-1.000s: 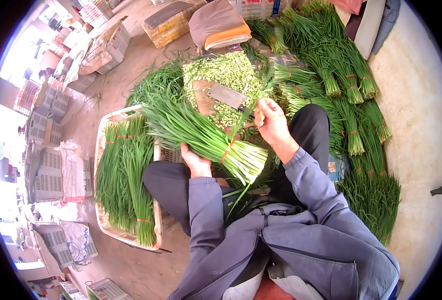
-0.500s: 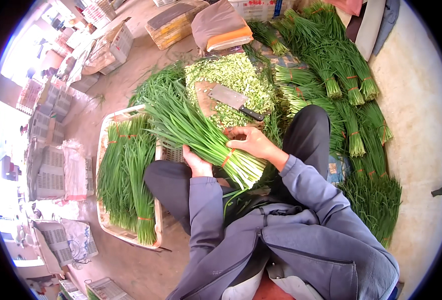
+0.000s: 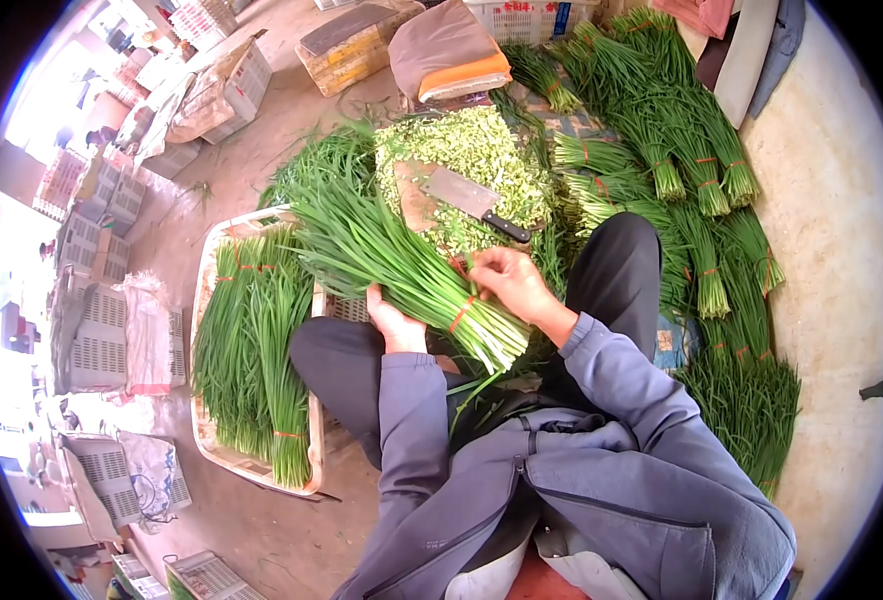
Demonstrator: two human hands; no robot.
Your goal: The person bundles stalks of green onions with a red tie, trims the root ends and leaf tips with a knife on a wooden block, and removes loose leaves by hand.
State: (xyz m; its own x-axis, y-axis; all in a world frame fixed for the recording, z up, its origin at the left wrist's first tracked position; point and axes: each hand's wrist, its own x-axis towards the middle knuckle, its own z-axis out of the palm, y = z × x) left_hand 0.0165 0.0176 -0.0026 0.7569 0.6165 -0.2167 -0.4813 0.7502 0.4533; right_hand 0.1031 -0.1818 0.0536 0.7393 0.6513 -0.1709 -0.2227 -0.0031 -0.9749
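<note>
Your left hand (image 3: 399, 322) holds the bunch (image 3: 377, 245) from below, most of its fingers hidden under the leaves. Your right hand (image 3: 512, 284) is narrow, its thumb and fingers drawn together at the bunch's upper edge; you cannot tell from this view whether they pinch a stem. The bunch lies aslant in front of you, its green tips reaching up and leftward past your left hand, its pale cut ends (image 3: 502, 340) below your right hand. A red band (image 3: 461, 314) circles the stems between your hands, just beside your right fingertips. Beyond your right hand, the knife (image 3: 465, 193) lies with its black handle toward that hand and its blade pointing away to the left. It rests over the board (image 3: 414, 208) and the chopped bits (image 3: 452, 135) spread across it. Loose greens (image 3: 317, 165) are heaped beyond your left hand, past the bunch's tips. To the left of your left hand stands the basket (image 3: 315, 485), filled with tied bundles (image 3: 252, 350). More bundles (image 3: 652, 110) are piled to the right of your right hand, running from far beyond it back toward your side.
</note>
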